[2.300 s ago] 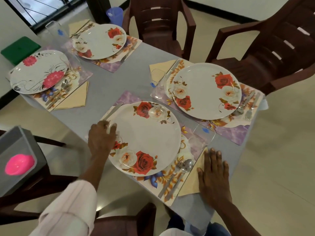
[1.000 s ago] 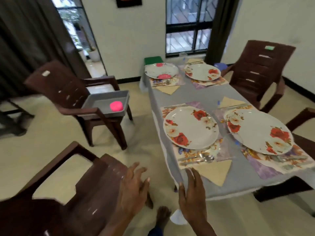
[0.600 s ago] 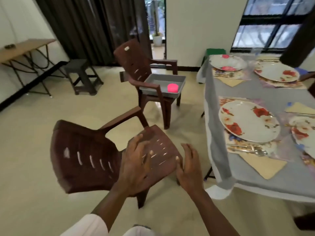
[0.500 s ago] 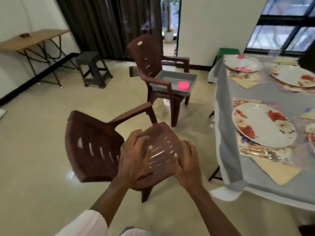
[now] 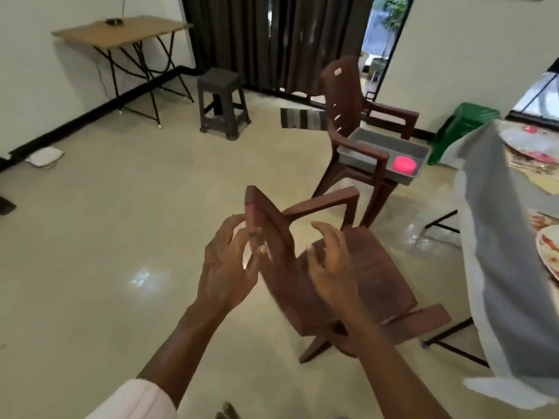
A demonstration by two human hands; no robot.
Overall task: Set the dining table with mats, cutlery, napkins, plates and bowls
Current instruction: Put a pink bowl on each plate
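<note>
The dining table [image 5: 496,237], draped in a grey cloth, runs along the right edge of the view. Two floral plates show partly on it, one far [image 5: 527,140] and one near [image 5: 549,252], each on a patterned mat. A grey tray [image 5: 363,140] holding a pink bowl [image 5: 403,163] rests on the seat of a brown chair [image 5: 341,95] beyond. My left hand [image 5: 228,264] and my right hand [image 5: 328,264] hang in front of me with fingers spread, on either side of the back of a nearer brown chair [image 5: 357,267]. Neither hand holds anything.
A dark stool [image 5: 222,101] and a wooden folding table [image 5: 121,31] stand by the far wall, with dark curtains [image 5: 272,37] behind. A green bin [image 5: 462,128] sits near the table's far end. Bare tiled floor [image 5: 106,237] lies to the left.
I have turned left, away from the table. Both hands have left the table's place setting and now hover around the back of the near chair, which looks seen more edge-on.
</note>
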